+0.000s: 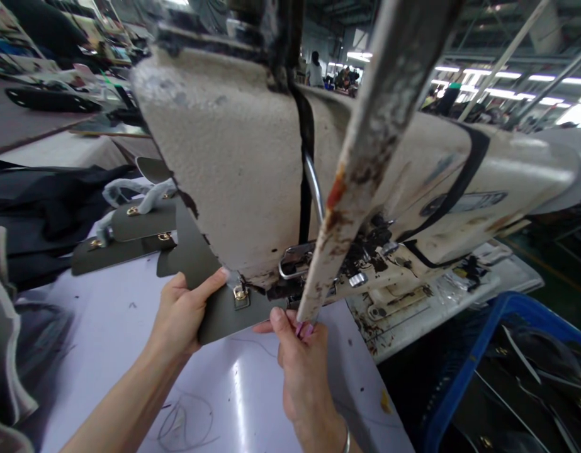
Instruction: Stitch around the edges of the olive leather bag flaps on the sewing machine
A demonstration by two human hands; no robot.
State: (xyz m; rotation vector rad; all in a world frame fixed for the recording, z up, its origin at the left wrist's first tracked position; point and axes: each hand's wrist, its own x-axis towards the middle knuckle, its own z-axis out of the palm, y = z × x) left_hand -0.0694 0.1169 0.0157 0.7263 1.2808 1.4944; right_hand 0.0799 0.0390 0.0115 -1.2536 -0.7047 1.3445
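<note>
Since the dark olive panel [224, 324] is seen flat with a crisp edge, it can be judged light and fairly stiff, bendable like leather or coated sheet. Smooth face, so some slip is to be expected on the glossy white work surface [252, 393]. Breakage unlikely; scuffs or creases are the bigger risk. Best held flat by the outer margins, with pressure kept off the gold-coloured clasp [240, 293] and fingers kept clear of the needle area.

Position: panel is placed between the two hands, under the low end of the sewing machine head [200, 157]. Its left part is covered by the left hand [179, 314]; its near right edge is met by the right hand [302, 365], just beside the slanted metal bar [356, 170]. Clasp is located between the hands, closer to the left fingertip.

Hands: left is laid over the panel, one digit stretched towards the machine; whether the panel is pinched from below can't be told. Right is curled, with a small pink item [305, 329] pinched in the fingers; its type can't be made out. More clasped panels [146, 219] are overlapped beyond the left hand.
</note>
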